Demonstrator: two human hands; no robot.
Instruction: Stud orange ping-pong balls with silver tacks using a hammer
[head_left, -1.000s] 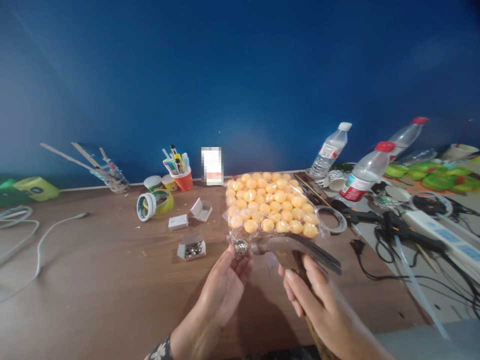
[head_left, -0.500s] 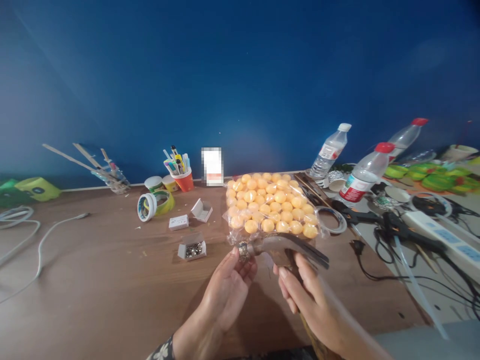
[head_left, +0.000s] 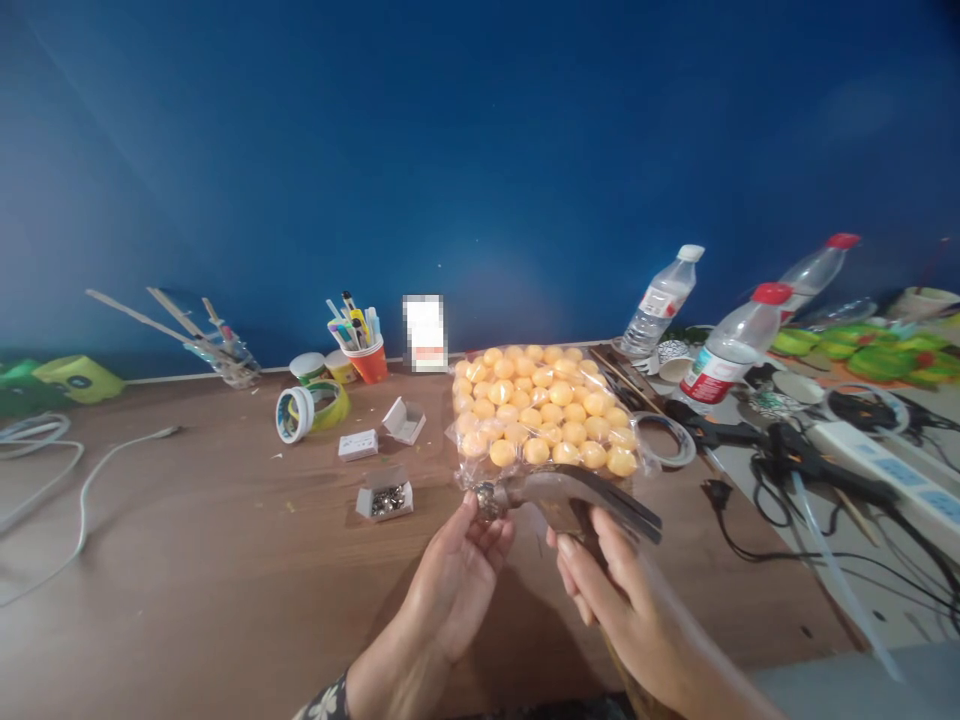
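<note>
We hold a claw hammer (head_left: 570,490) in our right grip (head_left: 619,585), fingers wrapped round the handle close under the head, with the claw pointing to the right. Our left grip (head_left: 450,585) is narrow, thumb and fingertips pinching a small silvery round piece (head_left: 490,500) while the palm stays partly turned up.

What has changed over the last second is the gap: there was space between the piece and the striking face, and now the hammer's face appears to rest right against it. The piece has also turned, so its bright, bumpy front no longer faces us; its finer detail is too blurred to tell. Compared with half a second ago, very little differs. For the work in hand, we judge that this is the contact stage, both parts held in line above the worktop (head_left: 187,570), so a steady pinch matters, with our left fingertips so near the steel.

The piece sits just in front of the clear bag of orange-yellow balls (head_left: 544,400). To the left, well apart from the hammer, the open box of small metal bits (head_left: 387,503) stands as it did, near a closed white box (head_left: 358,445).
</note>
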